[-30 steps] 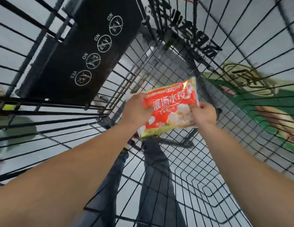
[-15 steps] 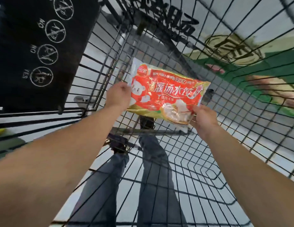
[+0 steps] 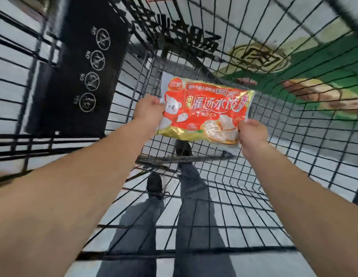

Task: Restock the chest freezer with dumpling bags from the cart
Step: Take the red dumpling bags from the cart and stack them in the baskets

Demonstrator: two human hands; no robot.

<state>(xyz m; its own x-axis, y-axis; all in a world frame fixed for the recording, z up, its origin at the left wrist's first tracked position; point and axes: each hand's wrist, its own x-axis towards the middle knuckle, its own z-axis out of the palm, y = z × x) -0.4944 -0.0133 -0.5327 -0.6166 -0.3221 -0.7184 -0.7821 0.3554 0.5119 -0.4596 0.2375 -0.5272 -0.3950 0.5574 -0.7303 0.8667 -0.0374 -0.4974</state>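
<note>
At the far left, seen through the black wire side of the cart (image 3: 20, 80), a black child-seat flap (image 3: 80, 72) hangs tilted, printed with four round white pictograms in a column, three marked NO and the lowest too blurred to read; just to its right the left hand (image 3: 149, 108) reaches in over the cart's rim, its fingers curled round the left short edge of the dumpling bag (image 3: 206, 110), thumb pressed onto the printed face; the bag is held flat and slightly tilted in mid-air inside the basket, above the wire floor and touching no wire that can be seen; it is red and gold with white characters, a cartoon animal at its left end and pictured dumplings at its lower right; the right hand (image 3: 252, 132) pinches that lower right corner, fingers folded under the pack; beneath the mesh floor show the person's grey trousers (image 3: 196, 212) and dark shoes (image 3: 154, 184) on a pale floor; at the right, beyond the cart's far wire wall, lies a green floor graphic (image 3: 306, 76) with a round yellow emblem, crossed by the bars.
</note>
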